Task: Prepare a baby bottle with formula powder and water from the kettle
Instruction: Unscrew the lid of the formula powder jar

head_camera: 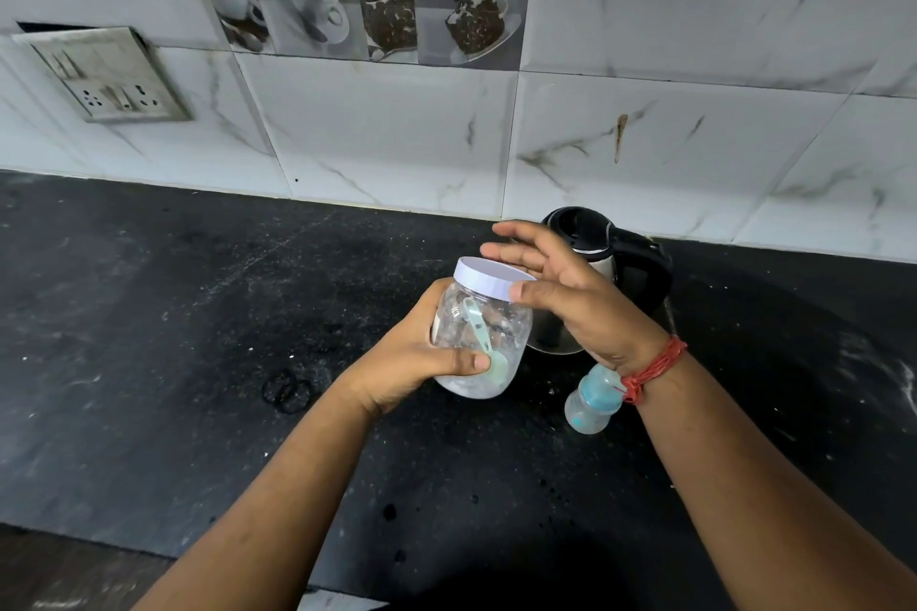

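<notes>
My left hand (422, 357) grips a clear plastic jar (491, 332) tilted above the black counter. Inside the jar lie a pale green scoop (484, 337) and a little white powder at the bottom. A white screw lid (489, 278) sits on the jar. My right hand (560, 283) hovers at the lid with fingers spread, thumb and fingertips touching its edge. A small baby bottle (593, 399) with a teal collar stands on the counter under my right wrist. Behind my right hand stands a steel kettle (603, 263) with a black lid and handle.
The black stone counter (198, 362) runs to a white marble-tiled wall (397, 129). A switch and socket plate (104, 74) hangs on the wall at the left. A dark ring mark (288, 392) lies on the counter left of the jar.
</notes>
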Available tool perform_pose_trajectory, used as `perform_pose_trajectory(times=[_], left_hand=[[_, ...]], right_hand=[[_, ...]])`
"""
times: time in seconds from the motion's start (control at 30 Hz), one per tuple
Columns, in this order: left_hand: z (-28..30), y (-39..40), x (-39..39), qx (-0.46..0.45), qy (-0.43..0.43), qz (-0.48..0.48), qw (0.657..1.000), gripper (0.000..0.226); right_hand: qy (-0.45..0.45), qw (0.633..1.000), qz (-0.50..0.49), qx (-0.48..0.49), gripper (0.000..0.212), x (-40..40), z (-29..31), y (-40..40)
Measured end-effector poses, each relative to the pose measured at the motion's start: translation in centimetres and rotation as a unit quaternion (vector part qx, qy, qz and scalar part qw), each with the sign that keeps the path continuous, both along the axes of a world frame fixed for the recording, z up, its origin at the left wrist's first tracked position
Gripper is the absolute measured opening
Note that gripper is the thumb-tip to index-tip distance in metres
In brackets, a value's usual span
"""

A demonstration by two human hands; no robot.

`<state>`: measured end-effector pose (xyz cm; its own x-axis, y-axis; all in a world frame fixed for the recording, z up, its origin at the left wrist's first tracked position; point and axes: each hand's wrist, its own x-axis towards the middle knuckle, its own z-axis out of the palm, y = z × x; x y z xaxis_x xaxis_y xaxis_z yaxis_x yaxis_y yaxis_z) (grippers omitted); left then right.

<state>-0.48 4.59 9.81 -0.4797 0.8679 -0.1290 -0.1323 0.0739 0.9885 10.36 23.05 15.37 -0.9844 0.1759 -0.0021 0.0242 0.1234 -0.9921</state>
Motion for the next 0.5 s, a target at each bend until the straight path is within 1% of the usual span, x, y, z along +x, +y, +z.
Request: perform_pose_trajectory(times=[0.07,0.13,0.17,0.23,0.33,0.43,0.5], left_hand=[[-0.1,0.03,0.02,-0.002,0.002,-0.003,1.0,0.093],[-0.14,0.07,0.02,-0.003,0.005,-0.007,1.0,0.095],[-0.15,0.06,0.03,-0.003,0.006,-0.009,1.0,0.095],[-0.15,0.06,0.07,-0.001,0.008,-0.01,1.0,0.095],[0.01,0.05,0.13,0.007,0.01,-0.002,1.0,0.093],[0.21,0.08,-0.01,0.018,0.011,0.001,1.0,0.092],[0.27,0.07,-0.12,0.021,0.01,-0.001,1.0,0.092]], right_hand=[[-0.019,0.997,-0.009,0.067,0.069,-0.13,0.21,0.07],[-0.038,0.987,-0.026,0.151,0.081,-0.4,0.43,-0.06],[-0.042,0.984,-0.03,0.168,0.085,-0.52,0.49,-0.12],[-0.037,0.987,-0.036,0.149,0.087,-0.74,0.45,-0.15],[-0.006,0.996,-0.053,0.074,0.089,-0.77,0.34,-0.26],[0.023,0.998,-0.061,0.005,0.082,-0.8,0.22,-0.55],[0.028,0.998,-0.049,-0.014,0.08,-0.82,0.2,-0.54]])
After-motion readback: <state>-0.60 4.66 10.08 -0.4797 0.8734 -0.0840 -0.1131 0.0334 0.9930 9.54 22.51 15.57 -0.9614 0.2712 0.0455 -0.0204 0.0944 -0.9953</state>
